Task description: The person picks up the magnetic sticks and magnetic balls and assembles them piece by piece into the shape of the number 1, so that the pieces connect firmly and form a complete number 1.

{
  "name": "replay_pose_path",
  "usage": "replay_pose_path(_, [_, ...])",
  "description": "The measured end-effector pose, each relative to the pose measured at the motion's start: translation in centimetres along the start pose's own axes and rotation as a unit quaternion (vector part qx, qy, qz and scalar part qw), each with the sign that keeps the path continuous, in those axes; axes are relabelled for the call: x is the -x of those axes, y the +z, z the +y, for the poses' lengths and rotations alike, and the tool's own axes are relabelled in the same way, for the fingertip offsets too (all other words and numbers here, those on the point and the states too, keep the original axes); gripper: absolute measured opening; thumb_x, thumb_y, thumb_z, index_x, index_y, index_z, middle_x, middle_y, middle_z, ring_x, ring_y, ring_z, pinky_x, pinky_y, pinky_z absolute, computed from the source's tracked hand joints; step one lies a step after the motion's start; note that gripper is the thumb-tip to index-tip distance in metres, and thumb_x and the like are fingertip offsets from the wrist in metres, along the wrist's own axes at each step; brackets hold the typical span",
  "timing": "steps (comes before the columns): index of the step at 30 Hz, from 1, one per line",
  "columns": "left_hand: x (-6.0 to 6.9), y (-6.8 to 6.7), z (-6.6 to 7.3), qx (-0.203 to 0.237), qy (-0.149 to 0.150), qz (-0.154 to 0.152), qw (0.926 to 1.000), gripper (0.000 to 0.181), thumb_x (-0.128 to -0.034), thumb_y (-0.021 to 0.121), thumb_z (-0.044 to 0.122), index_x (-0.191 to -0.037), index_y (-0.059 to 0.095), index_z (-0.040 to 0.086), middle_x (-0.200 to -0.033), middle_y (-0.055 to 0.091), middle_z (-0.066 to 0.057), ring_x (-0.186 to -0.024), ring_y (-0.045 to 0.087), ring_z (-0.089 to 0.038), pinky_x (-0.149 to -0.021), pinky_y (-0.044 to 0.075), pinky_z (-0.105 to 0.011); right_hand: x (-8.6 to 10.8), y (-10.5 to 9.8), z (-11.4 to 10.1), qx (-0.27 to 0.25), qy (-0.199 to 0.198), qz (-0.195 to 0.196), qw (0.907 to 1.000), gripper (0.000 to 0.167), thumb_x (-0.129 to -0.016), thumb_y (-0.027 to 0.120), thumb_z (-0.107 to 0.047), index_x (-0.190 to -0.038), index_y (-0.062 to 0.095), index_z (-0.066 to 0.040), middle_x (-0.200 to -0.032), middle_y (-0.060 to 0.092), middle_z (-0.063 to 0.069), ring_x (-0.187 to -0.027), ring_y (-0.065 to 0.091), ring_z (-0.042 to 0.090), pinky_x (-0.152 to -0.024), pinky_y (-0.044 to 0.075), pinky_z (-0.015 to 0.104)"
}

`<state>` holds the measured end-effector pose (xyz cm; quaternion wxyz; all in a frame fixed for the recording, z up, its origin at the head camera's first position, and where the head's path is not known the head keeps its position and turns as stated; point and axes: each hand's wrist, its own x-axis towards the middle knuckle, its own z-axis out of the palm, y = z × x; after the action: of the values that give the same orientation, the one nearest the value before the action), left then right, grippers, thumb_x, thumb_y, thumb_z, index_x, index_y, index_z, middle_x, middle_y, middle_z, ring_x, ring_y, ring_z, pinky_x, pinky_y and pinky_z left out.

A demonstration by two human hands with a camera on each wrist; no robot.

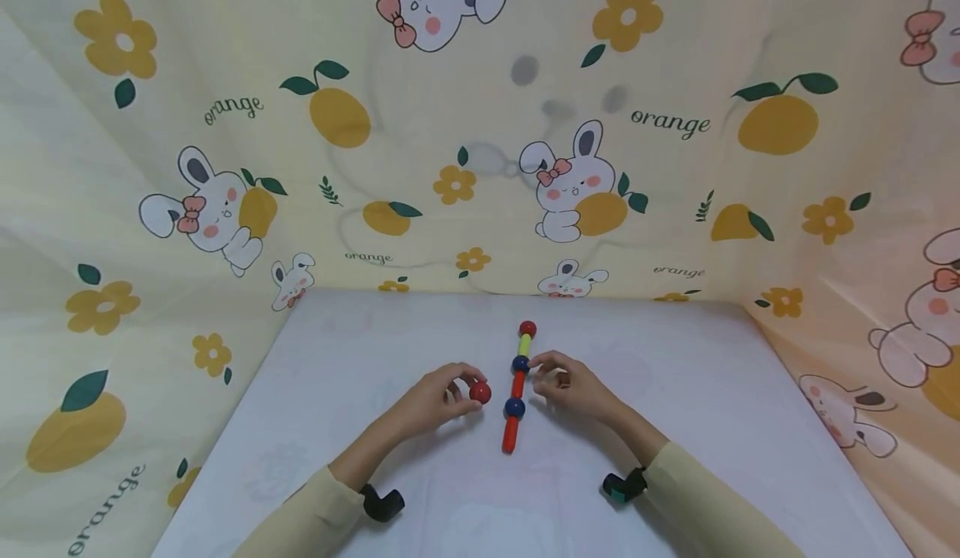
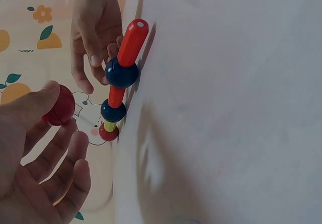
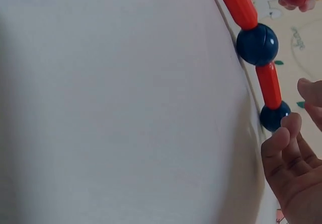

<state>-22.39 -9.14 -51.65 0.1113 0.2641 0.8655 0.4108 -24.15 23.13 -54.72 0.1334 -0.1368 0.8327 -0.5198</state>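
A chain of balls and rods lies on the table, running away from me. From the near end it has a red rod (image 1: 510, 435), a blue ball (image 1: 514, 408), another red rod (image 1: 518, 385), a second blue ball (image 1: 521, 364), a yellow-green rod (image 1: 525, 345) and a red ball (image 1: 528, 327) at the far end. Left of the chain, my left hand (image 1: 438, 396) pinches a loose red ball (image 2: 61, 106) between thumb and fingers. My right hand (image 1: 573, 385) is at the chain's right side, its loosely bent fingers (image 3: 275, 142) close to the farther blue ball; nothing is gripped in it.
The white table (image 1: 660, 391) lies under both hands. Behind and beside it hangs a cream cloth (image 1: 465, 58) printed with rabbits, oranges and flowers. Each wrist wears a dark device, one left (image 1: 383, 504) and one right (image 1: 624, 486).
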Motion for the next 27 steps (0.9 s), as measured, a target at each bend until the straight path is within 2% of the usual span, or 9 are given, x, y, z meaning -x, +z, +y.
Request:
replay_pose_path(9, [1.2,0.6,-0.2,0.007,0.0,-0.005,1.0,0.04,-0.0989,0.081,0.025,-0.135,0.065,0.028,-0.12,0.067,0.01,-0.097,0.062,-0.013,-0.077,0.056,-0.025,1.5,0.8,0.0,0.036,-0.065,-0.035,0.9966,0.044,-0.101,0.077,-0.015,-0.142,0.06,-0.013,-0.12,0.067,0.014,-0.082,0.065,0.023,-0.069,0.057,0.027])
replay_pose_path(16, [1.9,0.9,-0.6,0.011,0.001,-0.01,0.9999,0.04,-0.0984,0.082,0.024,-0.134,0.066,0.028,-0.121,0.068,0.009,-0.097,0.063,-0.013,-0.079,0.055,-0.025,2.3,1.6,-0.4,0.06,-0.078,-0.05,0.9939,0.043,-0.1,0.079,-0.017,-0.14,0.063,-0.016,-0.116,0.067,0.009,-0.084,0.061,0.022,-0.07,0.054,0.026])
replay_pose_path(27, [2.8,1.5,-0.9,0.024,0.008,-0.025,0.9994,0.038,-0.0979,0.082,0.024,-0.133,0.067,0.027,-0.117,0.069,0.01,-0.094,0.062,-0.014,-0.078,0.054,-0.024,3.1,2.6,-0.7,0.063,-0.093,-0.084,0.9902,0.043,-0.099,0.08,-0.018,-0.14,0.065,-0.021,-0.105,0.067,0.004,-0.081,0.059,0.019,-0.069,0.051,0.025])
